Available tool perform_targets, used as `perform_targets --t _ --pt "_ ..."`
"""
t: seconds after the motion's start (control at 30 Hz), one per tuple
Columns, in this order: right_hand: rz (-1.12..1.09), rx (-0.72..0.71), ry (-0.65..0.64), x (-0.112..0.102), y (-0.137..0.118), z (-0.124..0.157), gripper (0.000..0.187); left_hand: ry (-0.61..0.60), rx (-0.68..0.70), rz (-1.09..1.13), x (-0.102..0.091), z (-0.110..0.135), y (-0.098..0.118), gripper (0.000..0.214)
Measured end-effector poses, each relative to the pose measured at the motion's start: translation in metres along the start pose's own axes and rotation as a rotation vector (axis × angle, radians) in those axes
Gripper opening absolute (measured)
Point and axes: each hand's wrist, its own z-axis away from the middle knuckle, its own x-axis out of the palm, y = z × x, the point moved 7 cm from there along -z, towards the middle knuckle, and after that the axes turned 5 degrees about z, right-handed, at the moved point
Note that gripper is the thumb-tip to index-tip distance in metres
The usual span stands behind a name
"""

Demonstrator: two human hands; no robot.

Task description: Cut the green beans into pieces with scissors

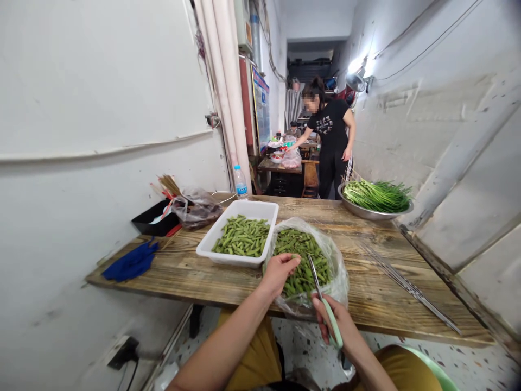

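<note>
My left hand reaches into a clear plastic bag full of green bean pods, fingers curled over the pods at the bag's near edge. My right hand grips green-handled scissors, blades pointing up over the bag. To the left of the bag stands a white rectangular tray holding more green pods. Both rest on a wooden table.
A metal bowl of green chives sits at the far right. Metal skewers lie on the right side. A water bottle, a black tray with skewers and a bag, and a blue cloth are at left. Another person stands farther back.
</note>
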Motion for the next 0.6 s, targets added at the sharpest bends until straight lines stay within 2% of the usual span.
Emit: perform_targets --t 0.1,0.23,0.3,0.37,0.47,0.6 --pt "-0.004 0.018 0.003 -0.001 0.0 0.002 0.045 -0.054 -0.007 -0.022 0.002 0.002 0.003 0.024" --pt "0.006 0.037 0.012 -0.002 0.003 0.002 0.052 -0.119 0.051 -0.177 0.006 0.006 0.006 0.029" --pt "0.027 0.028 0.013 -0.003 0.002 0.002 0.053 -0.119 0.078 -0.274 0.006 0.008 0.006 0.034" --pt "0.067 0.002 0.011 -0.005 -0.001 0.003 0.054 -0.1 0.097 -0.332 0.005 0.009 0.008 0.031" --pt "0.129 -0.045 0.01 -0.006 -0.01 0.007 0.054 -0.076 0.102 -0.342 0.003 0.012 0.01 0.024" --pt "0.142 -0.046 -0.017 -0.004 -0.017 0.011 0.056 -0.094 0.048 -0.324 0.004 0.017 0.011 0.027"
